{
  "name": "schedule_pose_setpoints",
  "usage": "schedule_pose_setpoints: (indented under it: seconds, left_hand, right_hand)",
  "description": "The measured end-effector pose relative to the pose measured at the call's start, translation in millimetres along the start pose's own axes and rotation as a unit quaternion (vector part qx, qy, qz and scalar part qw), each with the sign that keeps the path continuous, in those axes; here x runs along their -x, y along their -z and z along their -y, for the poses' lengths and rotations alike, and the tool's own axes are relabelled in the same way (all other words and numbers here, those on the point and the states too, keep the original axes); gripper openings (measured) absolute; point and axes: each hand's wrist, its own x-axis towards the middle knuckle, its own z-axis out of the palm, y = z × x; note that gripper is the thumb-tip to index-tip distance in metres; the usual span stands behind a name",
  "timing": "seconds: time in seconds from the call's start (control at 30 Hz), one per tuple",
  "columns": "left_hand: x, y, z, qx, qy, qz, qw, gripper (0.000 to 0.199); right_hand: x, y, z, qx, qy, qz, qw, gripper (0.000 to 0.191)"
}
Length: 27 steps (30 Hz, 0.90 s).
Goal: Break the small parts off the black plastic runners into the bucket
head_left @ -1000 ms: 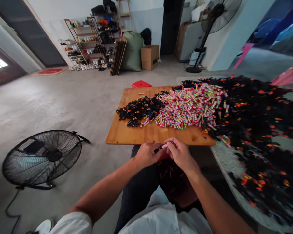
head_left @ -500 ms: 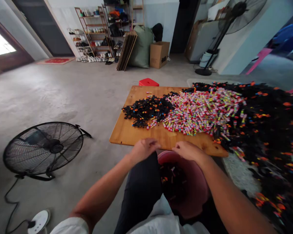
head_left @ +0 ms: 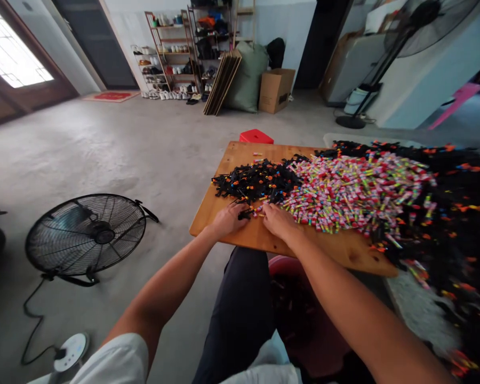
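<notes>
My left hand [head_left: 231,220] rests over the wooden board, its fingers closed on a small black plastic piece [head_left: 246,214]. Beside it, my right hand [head_left: 279,220] has its fingertips pinched at a small pink-and-yellow printed tube [head_left: 259,210]; the grip is partly hidden. Just beyond both hands lies a heap of black plastic pieces [head_left: 256,180] with orange, blue and yellow bits. Right of that spreads a big pile of printed tubes [head_left: 356,192]. The wooden board [head_left: 220,165] carries both heaps.
A pink tub [head_left: 324,341] with dark pieces inside stands between my legs under the board edge. More black pieces [head_left: 464,234] fill the right side. A floor fan [head_left: 103,233] stands left, its cord running to a round white socket [head_left: 71,352]. Behind the board is a red stool [head_left: 256,137].
Both hands have moved forward from above the tub onto the board, reaching the near edge of the heaps. Each hand now touches a small piece there. The view has shifted slightly.
</notes>
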Motion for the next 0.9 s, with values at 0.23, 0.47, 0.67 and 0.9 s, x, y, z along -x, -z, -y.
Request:
schedule_pose_setpoints:
  seconds: [0.23, 0.47, 0.67, 0.9]
  left_hand:
    - [10, 7.0, -10, 0.157, 0.082, 0.036, 0.984, 0.023]
    - [37, -6.4, -57, 0.533, 0.177, -0.008, 0.827, 0.048]
    - [59, -33.2, -121, 0.637, 0.104, -0.029, 0.763, 0.058]
    - [69, -30.8, -152, 0.588, 0.069, -0.029, 0.805, 0.063]
  right_hand:
    - [36, -7, -11, -0.129, -0.066, -0.054, 0.988, 0.009]
    - [115, -11, 9, -0.719, -0.128, -0.147, 0.667, 0.031]
    - [153, 0, 30, -0.736, -0.105, -0.210, 0.634, 0.038]
    - [171, 12, 25, -0.712, -0.076, -0.236, 0.657, 0.033]
